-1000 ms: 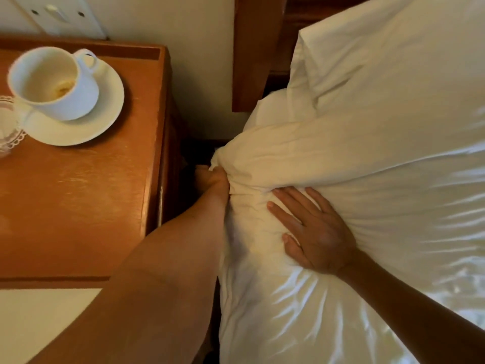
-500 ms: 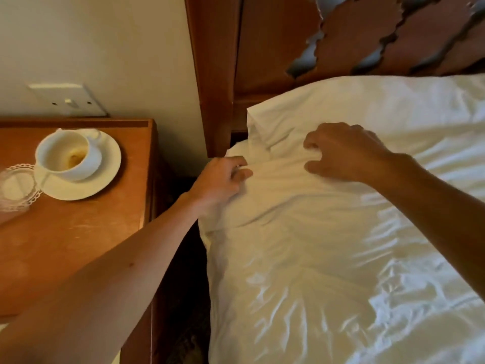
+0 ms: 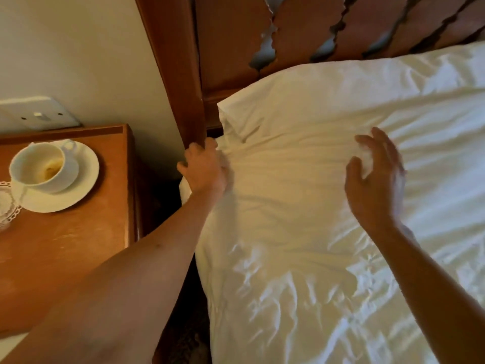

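A white sheet (image 3: 301,245) covers the bed, creased and bunched toward the head end, with a white pillow (image 3: 328,95) lying against the wooden headboard (image 3: 236,35). My left hand (image 3: 204,166) lies at the sheet's left edge beside the headboard post, its fingers curled into gathered cloth. My right hand (image 3: 372,179) hovers over the sheet a little to the right, blurred, fingers spread and loosely bent, holding nothing.
A wooden bedside table (image 3: 65,245) stands to the left, carrying a white cup (image 3: 42,166) with dregs on a saucer (image 3: 78,190) and a lace doily (image 3: 6,206). A wall socket (image 3: 39,111) sits above it. A dark gap separates table and bed.
My right hand has let go of the cloth, opened and shifted right. My left hand has slid up to the headboard post, still in the sheet's edge. The view has tilted up.
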`<state>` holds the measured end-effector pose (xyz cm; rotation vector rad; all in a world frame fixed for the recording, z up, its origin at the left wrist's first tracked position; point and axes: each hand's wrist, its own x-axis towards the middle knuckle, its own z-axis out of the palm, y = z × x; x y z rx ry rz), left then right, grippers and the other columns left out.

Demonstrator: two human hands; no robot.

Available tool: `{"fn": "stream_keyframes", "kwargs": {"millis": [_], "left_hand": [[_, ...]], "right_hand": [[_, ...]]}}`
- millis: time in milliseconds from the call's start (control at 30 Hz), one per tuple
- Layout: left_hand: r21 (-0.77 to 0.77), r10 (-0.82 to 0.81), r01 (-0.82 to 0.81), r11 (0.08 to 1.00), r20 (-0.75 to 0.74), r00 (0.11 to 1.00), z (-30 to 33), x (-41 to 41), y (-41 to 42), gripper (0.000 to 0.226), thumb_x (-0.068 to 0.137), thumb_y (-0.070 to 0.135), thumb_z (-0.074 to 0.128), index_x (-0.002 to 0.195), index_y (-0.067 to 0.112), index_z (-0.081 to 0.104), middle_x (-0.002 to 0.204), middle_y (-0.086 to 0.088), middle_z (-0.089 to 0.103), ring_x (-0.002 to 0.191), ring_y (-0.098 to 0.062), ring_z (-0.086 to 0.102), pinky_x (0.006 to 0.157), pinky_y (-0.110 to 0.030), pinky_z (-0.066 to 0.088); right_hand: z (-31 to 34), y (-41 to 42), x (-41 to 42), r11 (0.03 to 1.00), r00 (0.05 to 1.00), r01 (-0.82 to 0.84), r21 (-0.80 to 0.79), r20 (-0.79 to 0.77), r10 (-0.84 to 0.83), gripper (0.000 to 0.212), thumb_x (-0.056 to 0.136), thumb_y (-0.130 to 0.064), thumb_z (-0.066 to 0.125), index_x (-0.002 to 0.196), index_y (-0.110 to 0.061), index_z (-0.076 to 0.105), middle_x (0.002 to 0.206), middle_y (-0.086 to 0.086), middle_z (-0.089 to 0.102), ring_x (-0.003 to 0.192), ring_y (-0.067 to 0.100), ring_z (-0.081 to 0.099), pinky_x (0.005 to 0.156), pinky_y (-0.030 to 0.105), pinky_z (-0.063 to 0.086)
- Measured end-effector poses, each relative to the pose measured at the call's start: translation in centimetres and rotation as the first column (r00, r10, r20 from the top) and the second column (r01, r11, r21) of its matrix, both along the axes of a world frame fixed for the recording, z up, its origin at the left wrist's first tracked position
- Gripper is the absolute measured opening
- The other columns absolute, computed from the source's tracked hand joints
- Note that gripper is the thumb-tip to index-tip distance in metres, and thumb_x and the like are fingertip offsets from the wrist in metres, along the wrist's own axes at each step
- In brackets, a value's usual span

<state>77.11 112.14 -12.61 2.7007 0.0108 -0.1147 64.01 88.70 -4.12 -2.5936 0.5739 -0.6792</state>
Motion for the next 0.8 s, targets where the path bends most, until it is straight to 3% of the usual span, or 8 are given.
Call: {"fn": "stream_keyframes", "kwargs": {"millis": [100,200,300,400,467,600,633,800], "left_hand": [[-0.056,-0.315,0.337,0.940,0.238,0.919,-0.2,-5.0,-2.4,0.048,0.090,0.030,0.052,0.135,0.016,0.045,0.145,-0.020,0.034,0.137,-0.037,0.031,0.107,-0.053,0.026],[0.222,-0.751,0.728,0.648,0.028,0.660,-3.2,-9.6,-0.7,0.068,0.098,0.050,0.029,0.156,0.017,0.014,0.164,-0.013,0.000,0.151,-0.027,0.004,0.119,-0.055,0.010],[0.278,-0.457,0.483,0.830,-0.155,0.876,-4.5,-8.3,1.6,0.074,0.099,0.060,0.015,0.156,0.018,-0.008,0.163,0.000,-0.016,0.150,-0.018,-0.014,0.119,-0.057,-0.002],[0.204,-0.209,0.246,0.948,-0.188,0.960,-1.8,-8.8,-0.5,0.073,0.099,0.046,0.029,0.156,0.008,0.003,0.164,-0.010,-0.006,0.151,-0.027,-0.006,0.117,-0.062,0.003],[0.139,-0.420,0.416,0.899,-0.007,0.908,-0.7,-13.0,-3.0,0.067,0.099,0.037,0.034,0.155,0.006,0.012,0.163,-0.016,0.005,0.150,-0.032,0.003,0.117,-0.061,0.007],[0.282,-0.981,0.954,0.105,-0.129,0.146,-4.7,-23.1,-2.4,0.064,0.097,0.051,0.024,0.156,0.028,0.014,0.164,-0.006,0.006,0.151,-0.022,0.007,0.116,-0.060,0.010],[0.325,-0.961,0.940,0.106,-0.210,0.181,-5.8,-23.6,-2.0,0.065,0.097,0.056,0.019,0.156,0.031,0.011,0.165,-0.002,0.001,0.151,-0.018,0.002,0.117,-0.058,0.005],[0.294,-0.578,0.659,0.693,-0.321,0.751,-3.7,-26.7,-4.6,0.064,0.102,0.043,0.018,0.156,0.017,-0.004,0.163,0.000,-0.015,0.149,-0.023,-0.016,0.114,-0.062,-0.008]], "right_hand": [[-5.2,-0.5,-6.3,0.921,0.867,0.386,0.063,-0.366,-0.338,0.070,0.092,-0.045,0.028,0.154,-0.013,0.024,0.161,0.022,0.013,0.147,0.040,0.016,0.113,0.059,0.024],[-10.3,3.4,-12.6,1.000,0.790,0.003,-0.020,-0.613,-0.015,0.080,0.094,-0.059,0.020,0.156,-0.012,0.002,0.162,0.022,-0.005,0.149,0.041,-0.001,0.118,0.060,0.012],[-10.6,3.9,-17.9,0.973,0.755,-0.231,-0.014,-0.633,0.170,0.074,0.095,-0.062,0.020,0.157,-0.026,0.001,0.163,0.006,-0.017,0.150,0.027,-0.014,0.119,0.051,-0.004],[-10.2,3.7,-22.2,0.953,0.811,0.299,0.055,-0.541,-0.223,0.071,0.096,-0.057,0.020,0.157,-0.023,0.007,0.164,0.009,-0.008,0.151,0.023,-0.008,0.119,0.051,0.001],[-11.3,5.5,-24.2,0.765,0.655,0.629,0.136,-0.623,-0.428,0.071,0.097,-0.051,0.017,0.156,-0.016,0.004,0.164,0.015,-0.004,0.151,0.028,-0.006,0.119,0.052,0.002],[-15.0,13.0,-30.8,0.957,0.718,0.247,0.154,-0.692,-0.074,0.065,0.102,-0.048,0.019,0.156,-0.016,0.002,0.163,0.005,-0.006,0.151,0.022,-0.008,0.120,0.044,-0.010],[-15.3,13.1,-33.6,0.962,0.709,0.236,0.135,-0.702,-0.075,0.065,0.101,-0.049,0.018,0.156,-0.015,0.008,0.164,0.003,0.002,0.151,0.019,-0.003,0.121,0.043,-0.005],[-13.7,10.9,-48.0,0.807,0.486,0.590,0.019,-0.806,-0.337,0.076,0.094,-0.057,0.004,0.157,-0.015,0.004,0.165,0.000,-0.001,0.150,0.012,-0.006,0.123,0.044,0.001]]}}
